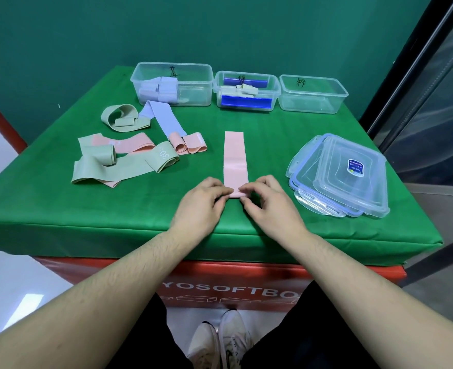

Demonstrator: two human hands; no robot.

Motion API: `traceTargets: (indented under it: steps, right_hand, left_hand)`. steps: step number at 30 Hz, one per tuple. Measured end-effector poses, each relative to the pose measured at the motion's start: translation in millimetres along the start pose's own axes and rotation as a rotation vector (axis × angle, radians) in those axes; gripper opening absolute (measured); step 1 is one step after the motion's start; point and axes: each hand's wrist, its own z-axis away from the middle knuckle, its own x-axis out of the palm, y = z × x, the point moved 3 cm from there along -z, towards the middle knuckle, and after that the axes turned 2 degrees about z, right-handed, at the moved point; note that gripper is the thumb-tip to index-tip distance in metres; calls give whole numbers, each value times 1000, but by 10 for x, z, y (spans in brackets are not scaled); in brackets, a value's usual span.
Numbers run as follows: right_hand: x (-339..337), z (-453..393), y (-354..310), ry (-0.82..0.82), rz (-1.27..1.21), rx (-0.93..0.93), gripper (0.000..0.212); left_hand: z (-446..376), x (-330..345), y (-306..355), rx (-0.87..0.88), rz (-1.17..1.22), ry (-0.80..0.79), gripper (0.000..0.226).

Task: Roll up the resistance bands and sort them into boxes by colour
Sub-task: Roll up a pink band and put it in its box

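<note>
Fingers of my left hand (204, 201) and right hand (265, 202) curl onto the near end of a pink band (234, 161), pinching its first small fold at the lower middle of the frame. From there the band lies flat and straight, running up toward the boxes. It rests on a green cloth (246, 129) drawn over a padded block, with a red base (220, 270) carrying white lettering showing beneath the front edge.

Right of my hands sits a stack of clear lids (339, 177) trimmed in blue. To the left, loose bands (129, 153) in pale green, pink and lilac lie tangled together.

Along the upper edge of the cloth stand three clear boxes: the left box (172, 83) holds lilac rolls, the middle box (246, 90) holds pale green rolls and blue pieces, and the right box (313, 93) holds nothing I can see. A teal wall (220, 30) fills the background, and a dark frame (419, 70) slants down the right side.
</note>
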Motion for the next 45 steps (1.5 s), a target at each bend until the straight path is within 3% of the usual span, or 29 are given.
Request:
traceTargets:
  steps: [10,24,39,45]
  right_hand:
    - [-45,-121,15,-85,126,-85,20]
    - [-181,168,3,-78,192,-232,18]
    - [-223,399,6,-59,126,-216,21]
    - [-219,366,-41,-76,85,-230,15]
  left_hand:
    - [-142,-39,35,144,-128,-116,25]
    - [149,-68,74,305,-53,-34,16]
    - [323,-24,107,242,15,-38,31]
    - [295,-27,91,223,14,-40,19]
